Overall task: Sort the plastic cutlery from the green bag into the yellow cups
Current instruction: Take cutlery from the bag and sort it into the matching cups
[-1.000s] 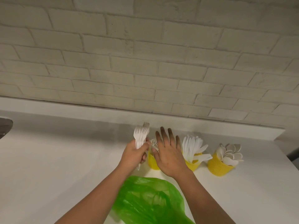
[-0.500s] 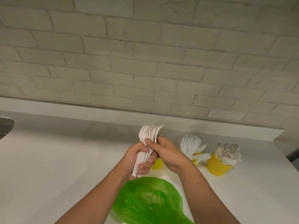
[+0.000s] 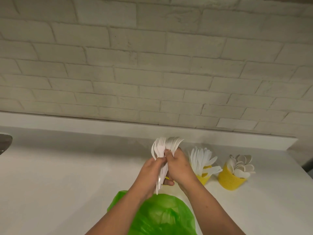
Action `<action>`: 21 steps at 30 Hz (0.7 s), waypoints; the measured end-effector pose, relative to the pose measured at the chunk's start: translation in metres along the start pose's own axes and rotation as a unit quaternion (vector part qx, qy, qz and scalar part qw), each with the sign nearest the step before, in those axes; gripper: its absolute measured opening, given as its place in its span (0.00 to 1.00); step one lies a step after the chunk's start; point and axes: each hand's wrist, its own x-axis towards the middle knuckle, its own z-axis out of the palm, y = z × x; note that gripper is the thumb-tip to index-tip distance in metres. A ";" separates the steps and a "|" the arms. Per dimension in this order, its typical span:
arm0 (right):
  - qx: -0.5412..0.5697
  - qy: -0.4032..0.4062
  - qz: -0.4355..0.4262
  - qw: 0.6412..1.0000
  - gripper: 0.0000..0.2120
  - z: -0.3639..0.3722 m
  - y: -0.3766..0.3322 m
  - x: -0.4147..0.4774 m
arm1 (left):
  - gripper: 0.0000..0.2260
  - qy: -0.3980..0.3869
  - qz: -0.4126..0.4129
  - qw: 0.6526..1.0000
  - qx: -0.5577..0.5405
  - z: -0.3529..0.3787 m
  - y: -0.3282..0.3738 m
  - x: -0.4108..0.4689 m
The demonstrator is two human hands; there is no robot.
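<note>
Both hands are clamped on one bunch of white plastic forks [image 3: 160, 148]: the left hand [image 3: 153, 173] grips the handles and the right hand [image 3: 179, 167] pinches just under the tines. The bunch stands nearly upright, tines up. Its handles point down at a yellow cup [image 3: 167, 178], almost hidden behind the hands, toward the white counter's [image 3: 67, 167] back edge. I'd judge a short drop, handles first.

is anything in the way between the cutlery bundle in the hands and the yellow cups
Nothing visible. The left hand and right hand grip the cutlery bundle just left of the knife cup and spoon cup; only bare counter lies between.
</note>
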 end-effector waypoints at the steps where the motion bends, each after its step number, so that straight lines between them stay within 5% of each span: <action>1: 0.004 0.002 0.001 1.000 0.27 -0.001 0.004 0.000 | 0.12 0.003 0.010 1.000 0.018 0.002 -0.001 0.000; 5: 0.055 0.026 0.010 0.998 0.12 -0.010 -0.010 -0.011 | 0.10 -0.023 0.044 0.997 0.066 0.008 0.002 -0.001; 12: 0.176 0.016 0.045 0.983 0.14 -0.030 -0.018 -0.022 | 0.12 -0.070 0.046 0.994 0.068 0.000 0.002 0.001; 17: 0.322 0.151 0.025 0.934 0.08 -0.031 -0.012 -0.017 | 0.13 -0.016 0.012 0.999 0.039 -0.011 -0.004 0.012; 21: 0.429 0.161 -0.009 0.889 0.06 -0.035 -0.001 -0.012 | 0.11 0.049 0.005 0.997 -0.064 -0.022 -0.006 0.020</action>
